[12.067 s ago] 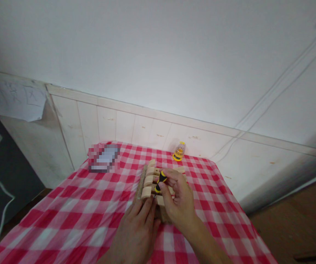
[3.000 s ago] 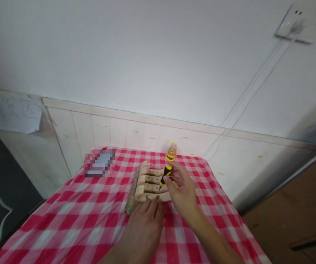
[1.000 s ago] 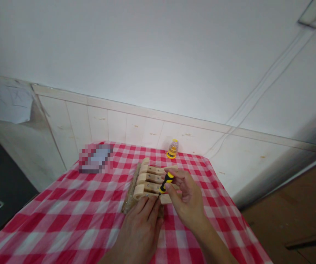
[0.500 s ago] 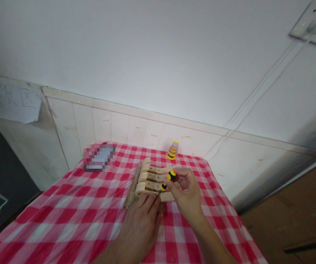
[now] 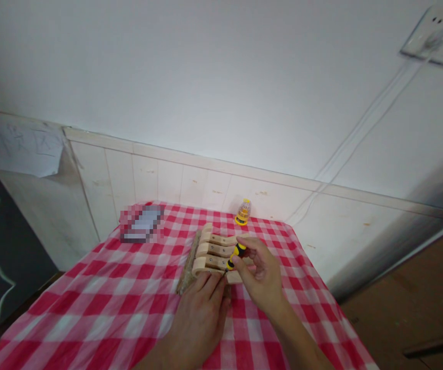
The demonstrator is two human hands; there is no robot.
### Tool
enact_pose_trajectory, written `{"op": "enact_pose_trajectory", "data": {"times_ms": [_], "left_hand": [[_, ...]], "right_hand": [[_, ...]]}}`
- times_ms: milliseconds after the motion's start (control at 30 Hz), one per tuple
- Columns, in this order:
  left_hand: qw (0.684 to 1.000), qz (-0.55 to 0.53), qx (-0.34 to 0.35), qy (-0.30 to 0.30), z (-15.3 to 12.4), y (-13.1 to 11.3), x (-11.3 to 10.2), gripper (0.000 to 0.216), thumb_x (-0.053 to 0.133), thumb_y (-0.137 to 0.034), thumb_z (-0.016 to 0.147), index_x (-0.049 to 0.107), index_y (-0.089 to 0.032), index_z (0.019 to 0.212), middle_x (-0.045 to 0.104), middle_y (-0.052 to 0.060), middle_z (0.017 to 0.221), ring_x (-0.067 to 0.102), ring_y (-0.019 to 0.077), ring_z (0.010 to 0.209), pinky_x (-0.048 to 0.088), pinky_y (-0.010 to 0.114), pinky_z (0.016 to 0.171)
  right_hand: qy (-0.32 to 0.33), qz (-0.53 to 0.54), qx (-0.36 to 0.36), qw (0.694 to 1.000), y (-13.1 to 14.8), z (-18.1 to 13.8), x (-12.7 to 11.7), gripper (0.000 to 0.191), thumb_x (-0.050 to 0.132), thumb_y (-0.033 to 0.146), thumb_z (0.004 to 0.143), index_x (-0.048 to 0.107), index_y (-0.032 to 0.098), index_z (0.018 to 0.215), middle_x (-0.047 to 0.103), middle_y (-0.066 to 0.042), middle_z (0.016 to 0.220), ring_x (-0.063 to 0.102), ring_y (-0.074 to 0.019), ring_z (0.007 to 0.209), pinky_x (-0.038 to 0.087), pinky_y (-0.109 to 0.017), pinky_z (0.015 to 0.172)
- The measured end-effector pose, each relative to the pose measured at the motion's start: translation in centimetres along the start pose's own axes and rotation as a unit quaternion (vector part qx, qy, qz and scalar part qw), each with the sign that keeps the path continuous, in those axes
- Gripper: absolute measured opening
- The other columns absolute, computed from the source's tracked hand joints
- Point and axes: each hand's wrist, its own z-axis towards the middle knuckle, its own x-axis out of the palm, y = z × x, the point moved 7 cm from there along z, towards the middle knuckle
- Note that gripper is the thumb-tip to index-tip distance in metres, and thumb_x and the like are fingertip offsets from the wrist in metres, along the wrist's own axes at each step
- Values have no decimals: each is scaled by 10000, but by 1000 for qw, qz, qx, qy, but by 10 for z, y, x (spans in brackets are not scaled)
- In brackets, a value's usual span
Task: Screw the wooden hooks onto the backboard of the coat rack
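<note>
A pale wooden rack of several hooked pegs (image 5: 213,252) lies on the red-and-white checked tablecloth (image 5: 121,318). My left hand (image 5: 200,321) rests flat on the cloth with its fingertips pressed against the rack's near edge. My right hand (image 5: 262,280) pinches a small black-and-yellow screwdriver (image 5: 235,255) between thumb and fingers. The screwdriver's tip points down at the nearest peg, just beyond my left fingertips.
A small yellow screwdriver-bit holder (image 5: 243,212) stands at the table's far edge by the panelled wall. A blurred flat object (image 5: 141,224) lies at the far left corner. The table drops to a brown floor (image 5: 409,308) on the right. A paper sheet (image 5: 21,149) hangs at left.
The screwdriver has turned and tilted a little in my right fingers while its tip stays at the nearest peg. My left hand keeps pressing the rack. The view has shifted slightly.
</note>
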Motion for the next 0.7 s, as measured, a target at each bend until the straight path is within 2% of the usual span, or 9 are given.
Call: {"op": "enact_pose_trajectory", "data": {"times_ms": [100, 200, 433, 700], "left_hand": [[1000, -3, 2, -7, 0, 0, 0, 258, 526, -86, 949, 685, -141, 1144, 735, 97, 1115, 671, 252, 1006, 614, 440, 911], [1000, -9, -6, -8, -1, 2, 1, 262, 541, -93, 946, 684, -147, 1158, 733, 92, 1122, 669, 251, 1022, 611, 436, 915], [1000, 3, 4, -16, 0, 0, 1, 245, 522, -90, 946, 696, -155, 1106, 738, 94, 1108, 673, 251, 1003, 614, 423, 888], [1000, 8, 5, -20, 0, 0, 0, 250, 515, -108, 958, 707, -159, 1109, 744, 102, 1091, 680, 247, 1002, 614, 422, 890]], "right_hand": [[15, 16, 17, 1000, -3, -4, 2, 317, 634, 224, 957, 656, 278, 1269, 729, -97, 1203, 736, -244, 1090, 647, -391, 866], [9, 17, 28, 999, -6, -6, 2, 304, 632, 217, 960, 668, 277, 1256, 745, -96, 1207, 744, -245, 1094, 653, -396, 872], [-12, -16, 20, 1000, -4, -5, -1, 349, 694, 172, 891, 703, 294, 1218, 764, -65, 1099, 755, -220, 949, 659, -345, 746], [-42, -20, 30, 998, -2, -4, -3, 301, 745, 201, 845, 727, 269, 1138, 747, -49, 984, 724, -203, 837, 632, -306, 641]]}}
